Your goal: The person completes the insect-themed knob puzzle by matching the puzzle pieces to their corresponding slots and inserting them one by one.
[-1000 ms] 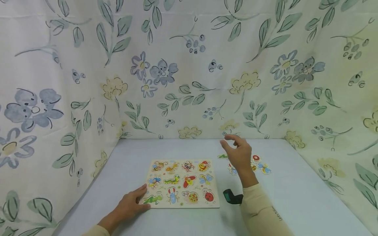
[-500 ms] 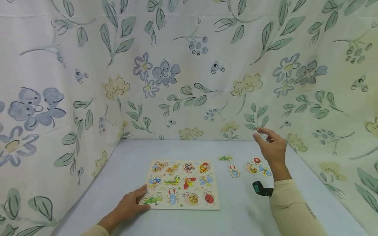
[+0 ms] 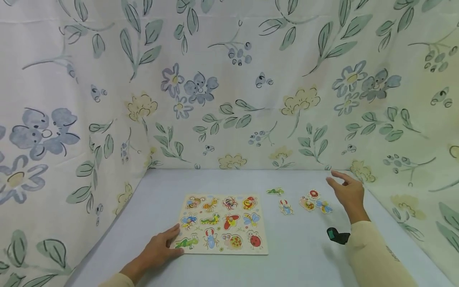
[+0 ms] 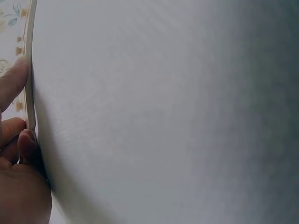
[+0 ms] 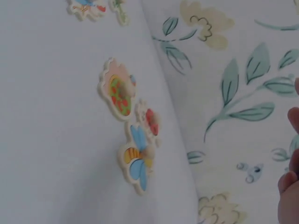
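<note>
A pale wooden insect puzzle board (image 3: 222,230) lies flat on the table, printed with rows of bugs. My left hand (image 3: 159,246) holds its near left corner, thumb along the front edge and fingers at the side; the left wrist view shows the fingers (image 4: 14,84) against the board's edge (image 4: 30,93). My right hand (image 3: 348,196) is raised at the right with nothing in it, thumb and fingers apart and loosely bent. Left of it lie a snail piece (image 3: 307,203), a ladybug piece (image 3: 314,194) and a blue-winged bee piece (image 3: 324,207), close together.
Between board and cluster are a stag beetle piece (image 3: 285,207) and, farther back, a grasshopper piece (image 3: 275,191). A black wrist camera (image 3: 338,236) juts from the right sleeve. Floral cloth (image 3: 229,131) hangs behind the white table (image 3: 215,181) and along both sides.
My right hand has moved right, away from above the loose pieces, uncovering them. It is lower than half a second ago. My left hand stays at the board's corner.
</note>
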{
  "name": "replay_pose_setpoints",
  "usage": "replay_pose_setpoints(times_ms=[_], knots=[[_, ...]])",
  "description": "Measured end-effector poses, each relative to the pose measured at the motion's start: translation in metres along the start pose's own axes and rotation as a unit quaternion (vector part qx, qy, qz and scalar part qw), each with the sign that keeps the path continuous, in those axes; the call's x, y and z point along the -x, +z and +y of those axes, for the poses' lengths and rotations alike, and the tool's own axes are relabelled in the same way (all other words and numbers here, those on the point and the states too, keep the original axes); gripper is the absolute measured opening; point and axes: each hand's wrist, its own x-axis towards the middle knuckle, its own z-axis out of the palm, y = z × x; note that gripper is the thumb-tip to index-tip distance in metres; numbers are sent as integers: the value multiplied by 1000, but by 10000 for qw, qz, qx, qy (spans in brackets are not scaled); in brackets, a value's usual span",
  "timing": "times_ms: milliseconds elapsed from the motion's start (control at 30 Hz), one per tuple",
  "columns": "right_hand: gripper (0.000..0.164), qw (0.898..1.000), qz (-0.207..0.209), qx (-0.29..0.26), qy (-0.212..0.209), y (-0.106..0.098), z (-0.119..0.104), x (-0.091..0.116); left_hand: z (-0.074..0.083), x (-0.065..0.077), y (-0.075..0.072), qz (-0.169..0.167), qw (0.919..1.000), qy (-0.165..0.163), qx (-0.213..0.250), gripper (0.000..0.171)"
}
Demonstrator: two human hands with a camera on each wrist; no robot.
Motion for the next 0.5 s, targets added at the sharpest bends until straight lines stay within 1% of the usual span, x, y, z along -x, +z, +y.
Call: replay_pose_setpoints(times_ms=[100, 267, 500], knots=[[51, 9995, -177, 105, 259, 4, 13, -2, -1, 0, 0, 20, 10000, 21, 10, 84], [53, 9974, -493, 121, 516, 11, 31, -1, -3, 0, 0, -9, 9999, 30, 122, 82], [51, 9925, -882, 83, 838, 22, 53, 7, -1, 3, 1, -56, 9998, -24, 180, 83]])
